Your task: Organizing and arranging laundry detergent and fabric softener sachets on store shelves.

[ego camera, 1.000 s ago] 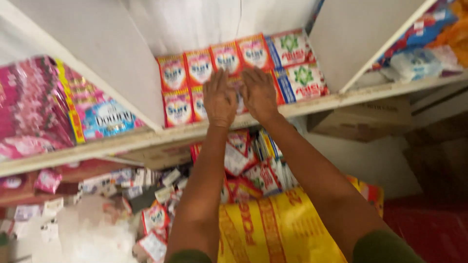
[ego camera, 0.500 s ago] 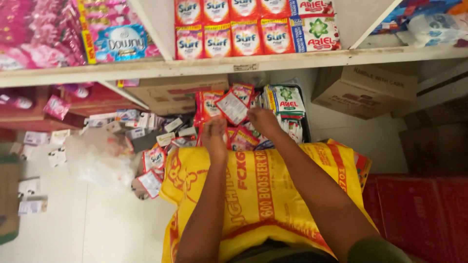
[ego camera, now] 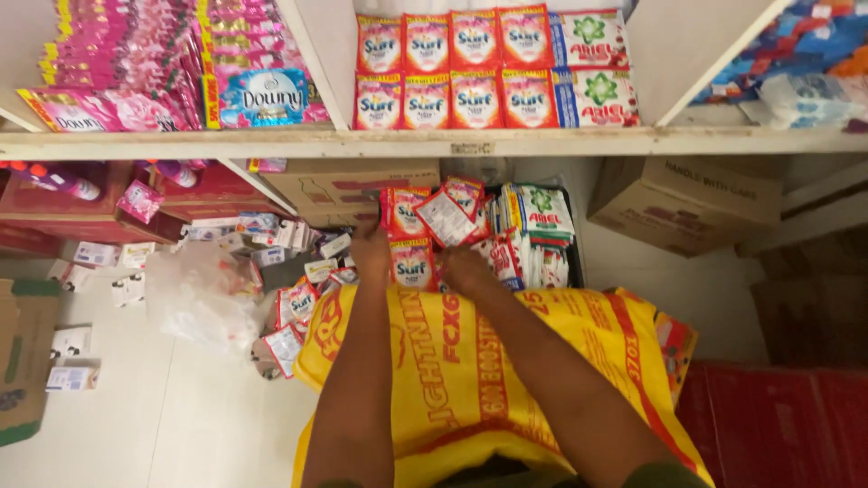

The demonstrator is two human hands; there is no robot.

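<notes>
Both hands reach down past a yellow woven sack (ego camera: 506,380) that fills the lower middle of the view, into a dark crate (ego camera: 573,237) packed with detergent sachets at about 12 o'clock from the sack. The left hand (ego camera: 371,255) sits at the crate's 9 o'clock edge, touching the red-and-orange sachets (ego camera: 412,262) that stand upright there; its fingers are buried among the packets, so whether they are curled round one or merely pressed against them cannot be told. The right hand (ego camera: 466,269) lies just beside it, at 3 o'clock from the left, knuckles up, its fingers likewise hidden among the red sachets, so its grasp cannot be made out either. Another red sachet (ego camera: 448,217) sticks up tilted at 12 o'clock from the right hand. White-and-green sachets (ego camera: 542,217) stand in a row at the crate's 3 o'clock side.

Above, at 12 o'clock, a white shelf (ego camera: 434,143) carries two rows of the same red sachets (ego camera: 452,72), green-and-white packs (ego camera: 592,68) to their right, and pink fabric-softener packets (ego camera: 117,63) at 10 o'clock. Loose sachets (ego camera: 294,307) lie scattered on the floor at 9 o'clock from the sack, near a crumpled clear plastic bag (ego camera: 194,294). A cardboard box (ego camera: 687,203) stands at 2 o'clock.
</notes>
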